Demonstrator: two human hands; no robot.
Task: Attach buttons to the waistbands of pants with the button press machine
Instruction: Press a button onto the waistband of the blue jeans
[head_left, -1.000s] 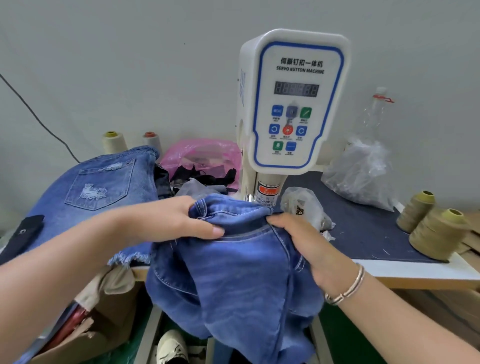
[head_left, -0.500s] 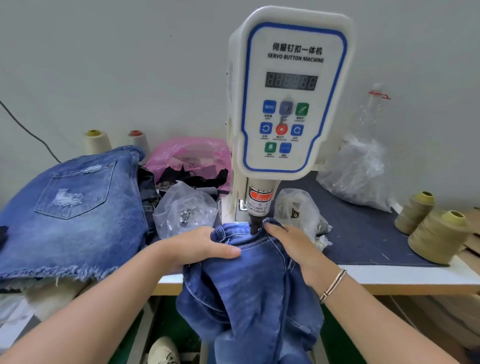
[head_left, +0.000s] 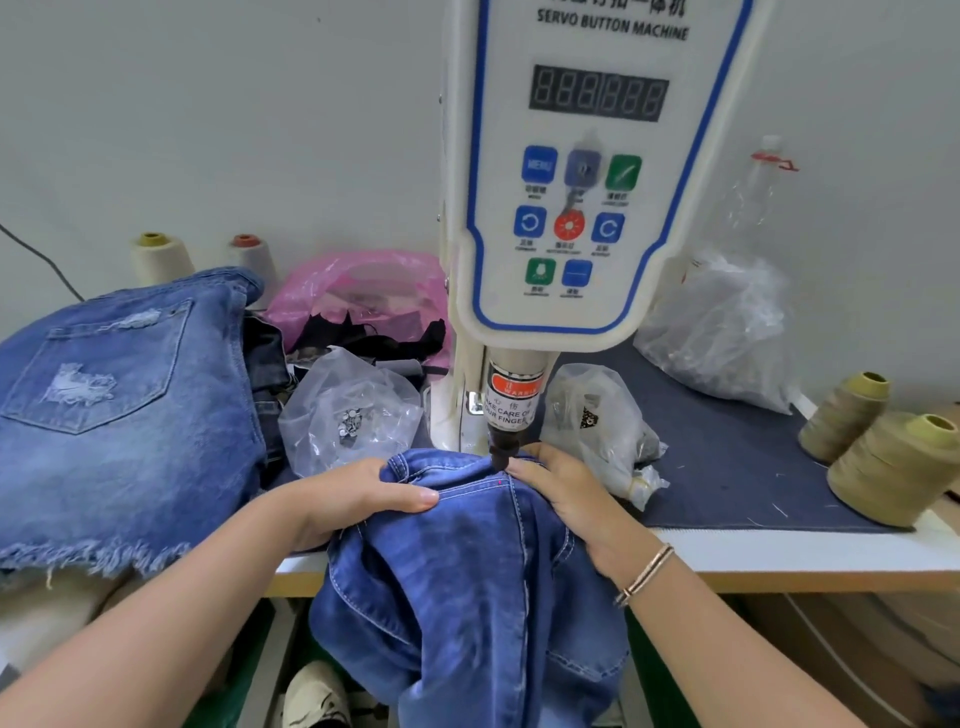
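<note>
A pair of dark blue jeans (head_left: 467, 597) hangs over the table's front edge, its waistband (head_left: 457, 467) lying under the black punch tip (head_left: 501, 457) of the white servo button machine (head_left: 571, 208). My left hand (head_left: 358, 493) grips the waistband left of the punch, thumb on top of the denim. My right hand (head_left: 566, 493) holds the waistband just right of the punch, fingers close beside the tip. A clear bag of metal buttons (head_left: 350, 415) sits left of the machine's base.
A stack of light denim shorts (head_left: 119, 405) lies at the left. A pink bag (head_left: 363, 291) and two thread cones (head_left: 158, 257) stand behind. Clear bags (head_left: 722, 332) and olive thread cones (head_left: 893, 467) sit on the dark mat (head_left: 727, 467) at the right.
Both hands have carried the jeans' waistband forward and set it under the punch. The view has moved closer to the machine.
</note>
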